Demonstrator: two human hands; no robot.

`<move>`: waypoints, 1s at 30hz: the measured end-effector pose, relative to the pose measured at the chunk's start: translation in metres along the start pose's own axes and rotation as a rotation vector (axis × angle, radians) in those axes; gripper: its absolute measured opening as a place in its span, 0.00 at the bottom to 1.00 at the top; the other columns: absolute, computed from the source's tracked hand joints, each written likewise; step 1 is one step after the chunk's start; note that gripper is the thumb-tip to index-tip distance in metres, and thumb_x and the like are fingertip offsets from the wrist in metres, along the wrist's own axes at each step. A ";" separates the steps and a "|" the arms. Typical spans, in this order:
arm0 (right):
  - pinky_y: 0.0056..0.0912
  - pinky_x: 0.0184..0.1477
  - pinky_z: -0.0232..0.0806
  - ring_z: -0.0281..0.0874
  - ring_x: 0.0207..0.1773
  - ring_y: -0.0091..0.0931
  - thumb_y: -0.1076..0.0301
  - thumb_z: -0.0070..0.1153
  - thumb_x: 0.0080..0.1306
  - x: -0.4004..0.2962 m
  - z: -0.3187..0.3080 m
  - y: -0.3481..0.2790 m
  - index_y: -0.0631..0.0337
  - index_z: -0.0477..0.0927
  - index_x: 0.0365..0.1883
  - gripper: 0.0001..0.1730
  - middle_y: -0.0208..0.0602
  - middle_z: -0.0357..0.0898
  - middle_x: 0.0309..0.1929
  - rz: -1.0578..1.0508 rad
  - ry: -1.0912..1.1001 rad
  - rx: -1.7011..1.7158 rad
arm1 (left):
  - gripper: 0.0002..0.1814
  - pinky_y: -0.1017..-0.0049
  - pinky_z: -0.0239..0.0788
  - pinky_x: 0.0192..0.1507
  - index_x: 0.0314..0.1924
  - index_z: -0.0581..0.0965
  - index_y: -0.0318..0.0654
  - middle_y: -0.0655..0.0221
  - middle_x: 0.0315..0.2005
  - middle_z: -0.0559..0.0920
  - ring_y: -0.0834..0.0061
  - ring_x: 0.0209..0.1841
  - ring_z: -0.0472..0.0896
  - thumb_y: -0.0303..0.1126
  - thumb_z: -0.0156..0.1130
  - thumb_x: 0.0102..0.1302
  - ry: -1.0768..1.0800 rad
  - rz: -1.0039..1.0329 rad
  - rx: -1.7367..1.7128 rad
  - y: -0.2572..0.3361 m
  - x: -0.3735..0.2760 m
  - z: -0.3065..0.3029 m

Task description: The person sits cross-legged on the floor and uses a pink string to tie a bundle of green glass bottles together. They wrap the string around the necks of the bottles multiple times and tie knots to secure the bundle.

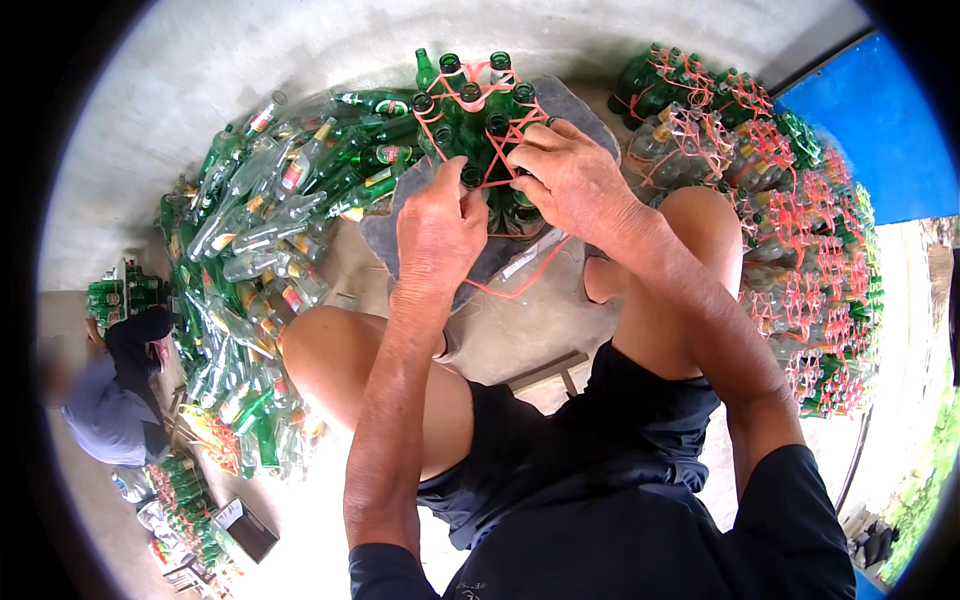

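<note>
A cluster of green glass bottles (472, 120) stands upright on a grey stone slab (382, 232) before me. Pink-red plastic twine (501, 155) crisscrosses between the bottle necks. My left hand (442, 225) pinches the twine beside the nearest bottle's mouth (471, 176), thumb and fingers together. On the cluster's right side, my right hand (574, 180) has its fingers bent around the twine and covers some of the necks. A loose length of twine (525, 291) loops below the bottles over the slab's near edge.
A heap of loose bottles (255, 217) lies on the left against the pale wall (225, 45). Rows of twine-tied bottle bundles (795, 247) stand to the right, near a blue panel (877, 127). Another person (112, 405) sits at far left. A wooden stool edge (544, 371) shows beneath me.
</note>
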State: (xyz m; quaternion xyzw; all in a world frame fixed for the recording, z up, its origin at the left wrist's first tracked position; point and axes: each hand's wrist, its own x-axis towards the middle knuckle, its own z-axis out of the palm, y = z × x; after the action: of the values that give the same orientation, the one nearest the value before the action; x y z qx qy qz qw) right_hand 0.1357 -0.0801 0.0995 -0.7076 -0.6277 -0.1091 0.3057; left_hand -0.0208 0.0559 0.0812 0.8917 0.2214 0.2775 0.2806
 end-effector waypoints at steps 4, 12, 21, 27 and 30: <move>0.45 0.52 0.76 0.77 0.49 0.41 0.72 0.70 0.61 0.000 0.003 -0.001 0.59 0.83 0.39 0.09 0.35 0.79 0.43 0.013 0.003 0.034 | 0.13 0.52 0.79 0.38 0.49 0.81 0.30 0.48 0.36 0.87 0.46 0.38 0.88 0.25 0.66 0.65 -0.074 0.107 0.126 0.004 0.006 -0.011; 0.42 0.57 0.77 0.80 0.54 0.42 0.78 0.67 0.57 0.000 0.003 -0.005 0.60 0.86 0.38 0.10 0.35 0.82 0.47 0.055 -0.020 0.041 | 0.04 0.49 0.79 0.39 0.38 0.81 0.30 0.47 0.31 0.86 0.43 0.37 0.87 0.22 0.63 0.64 -0.349 0.303 0.426 0.024 0.036 -0.039; 0.41 0.53 0.77 0.79 0.50 0.38 0.77 0.67 0.58 -0.003 0.006 -0.001 0.58 0.85 0.39 0.10 0.32 0.80 0.44 0.055 -0.001 0.023 | 0.05 0.53 0.81 0.36 0.27 0.86 0.32 0.50 0.27 0.87 0.49 0.33 0.89 0.24 0.66 0.60 -0.589 0.575 0.672 0.044 0.085 -0.048; 0.42 0.54 0.77 0.77 0.51 0.38 0.77 0.67 0.60 -0.004 0.008 0.000 0.58 0.84 0.44 0.14 0.32 0.79 0.45 0.077 -0.053 0.020 | 0.06 0.54 0.80 0.36 0.28 0.86 0.32 0.50 0.27 0.87 0.50 0.34 0.89 0.28 0.69 0.60 -0.736 0.632 0.713 0.045 0.110 -0.046; 0.42 0.53 0.77 0.77 0.51 0.38 0.77 0.67 0.60 -0.004 0.008 0.000 0.58 0.84 0.43 0.13 0.32 0.79 0.45 0.080 -0.068 0.014 | 0.06 0.53 0.80 0.41 0.34 0.88 0.37 0.53 0.29 0.87 0.50 0.37 0.88 0.32 0.70 0.63 -0.825 0.455 0.661 0.037 0.119 -0.039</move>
State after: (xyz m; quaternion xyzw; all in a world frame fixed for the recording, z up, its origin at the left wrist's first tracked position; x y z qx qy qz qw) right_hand 0.1335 -0.0789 0.0913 -0.7332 -0.6097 -0.0683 0.2933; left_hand 0.0531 0.1084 0.1754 0.9917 -0.0287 -0.1239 -0.0168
